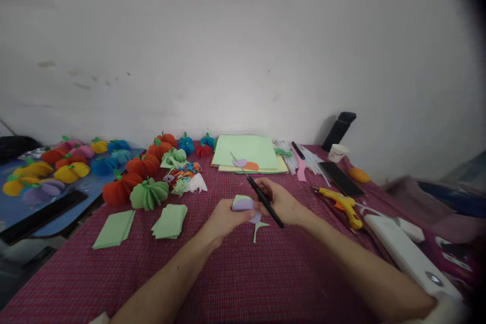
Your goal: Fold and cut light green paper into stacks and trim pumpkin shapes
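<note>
My left hand (227,220) pinches a small stack of rounded paper pieces (244,204), light green with a purple one in front. A narrow light green paper offcut (259,228) hangs just below them. In my right hand (279,202) is a black-handled pair of scissors (265,201), seen edge-on, its thin blade pointing up and away to the left. The fingers of my right hand also come close to the paper's right edge; whether they touch it I cannot tell. Beyond the blade, purple and orange paper pieces (250,166) lie on light green sheets (246,147).
Green paper stacks (169,221) and paper pumpkins (149,194) lie left, beside a scrap pile (186,177). To the right are a yellow glue gun (339,206), a dark phone-like slab (341,178), a paper cup (337,152) and glue sticks (313,159).
</note>
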`<action>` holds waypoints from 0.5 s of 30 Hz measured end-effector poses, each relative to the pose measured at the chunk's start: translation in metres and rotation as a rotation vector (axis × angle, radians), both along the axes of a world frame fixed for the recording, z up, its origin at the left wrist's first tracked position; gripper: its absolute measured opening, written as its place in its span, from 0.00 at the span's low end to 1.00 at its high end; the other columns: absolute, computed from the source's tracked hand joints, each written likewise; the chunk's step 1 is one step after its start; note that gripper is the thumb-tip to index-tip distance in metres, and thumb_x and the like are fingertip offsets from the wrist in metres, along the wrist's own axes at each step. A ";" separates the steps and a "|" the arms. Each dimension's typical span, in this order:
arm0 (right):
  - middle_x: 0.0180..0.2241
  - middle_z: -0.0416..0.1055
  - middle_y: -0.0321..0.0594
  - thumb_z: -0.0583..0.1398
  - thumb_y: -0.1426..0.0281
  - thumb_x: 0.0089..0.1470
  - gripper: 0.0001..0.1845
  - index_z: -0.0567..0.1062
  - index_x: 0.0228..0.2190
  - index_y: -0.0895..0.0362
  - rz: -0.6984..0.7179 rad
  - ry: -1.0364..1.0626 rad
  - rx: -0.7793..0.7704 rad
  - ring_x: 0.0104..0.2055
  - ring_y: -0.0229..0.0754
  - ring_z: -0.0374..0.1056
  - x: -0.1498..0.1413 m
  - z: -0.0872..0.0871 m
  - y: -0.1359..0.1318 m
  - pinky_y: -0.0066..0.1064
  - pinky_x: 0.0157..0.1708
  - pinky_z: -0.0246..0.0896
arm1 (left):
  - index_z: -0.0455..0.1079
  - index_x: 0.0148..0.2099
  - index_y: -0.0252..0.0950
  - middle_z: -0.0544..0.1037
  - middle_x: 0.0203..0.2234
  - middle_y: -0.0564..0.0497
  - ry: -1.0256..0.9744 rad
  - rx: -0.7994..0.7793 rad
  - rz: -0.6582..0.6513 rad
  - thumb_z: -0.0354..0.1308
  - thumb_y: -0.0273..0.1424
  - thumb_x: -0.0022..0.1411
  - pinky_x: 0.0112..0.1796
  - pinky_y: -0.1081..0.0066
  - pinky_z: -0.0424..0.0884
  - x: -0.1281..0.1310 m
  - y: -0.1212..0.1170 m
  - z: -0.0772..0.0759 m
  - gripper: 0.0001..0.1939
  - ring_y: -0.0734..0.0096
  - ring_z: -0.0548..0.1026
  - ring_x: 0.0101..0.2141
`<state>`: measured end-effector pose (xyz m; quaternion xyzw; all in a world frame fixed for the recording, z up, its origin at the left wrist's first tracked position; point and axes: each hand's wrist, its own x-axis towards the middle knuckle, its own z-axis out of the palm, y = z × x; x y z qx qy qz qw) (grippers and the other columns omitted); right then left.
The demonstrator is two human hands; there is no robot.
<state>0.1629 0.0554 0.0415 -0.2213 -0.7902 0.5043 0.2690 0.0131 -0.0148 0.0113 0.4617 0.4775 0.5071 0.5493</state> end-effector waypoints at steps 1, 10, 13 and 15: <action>0.24 0.58 0.31 0.58 0.73 0.40 0.21 0.58 0.38 0.57 -0.024 0.028 -0.016 0.24 0.31 0.55 0.000 0.001 0.001 0.24 0.23 0.52 | 0.71 0.33 0.29 0.74 0.26 0.49 -0.044 -0.004 0.032 0.61 0.33 0.42 0.32 0.73 0.62 0.001 0.000 0.001 0.15 0.73 0.69 0.27; 0.22 0.57 0.30 0.61 0.69 0.39 0.22 0.57 0.36 0.55 -0.276 0.307 -0.102 0.23 0.31 0.54 -0.023 0.004 -0.007 0.24 0.22 0.52 | 0.70 0.40 0.33 0.74 0.36 0.46 -0.488 0.160 0.246 0.60 0.31 0.46 0.39 0.70 0.63 0.008 0.002 0.009 0.15 0.70 0.71 0.35; 0.23 0.57 0.30 0.61 0.69 0.39 0.23 0.57 0.37 0.54 -0.307 0.375 -0.109 0.23 0.31 0.55 -0.032 -0.002 -0.011 0.25 0.23 0.54 | 0.70 0.38 0.33 0.74 0.36 0.47 -0.520 0.187 0.281 0.59 0.30 0.48 0.39 0.70 0.63 0.006 0.003 0.010 0.12 0.71 0.71 0.35; 0.23 0.57 0.30 0.61 0.68 0.39 0.23 0.57 0.37 0.54 -0.320 0.403 -0.119 0.23 0.31 0.55 -0.037 -0.007 -0.013 0.25 0.24 0.56 | 0.70 0.37 0.32 0.74 0.35 0.47 -0.533 0.195 0.300 0.58 0.29 0.49 0.39 0.70 0.64 0.005 0.004 0.009 0.10 0.71 0.71 0.35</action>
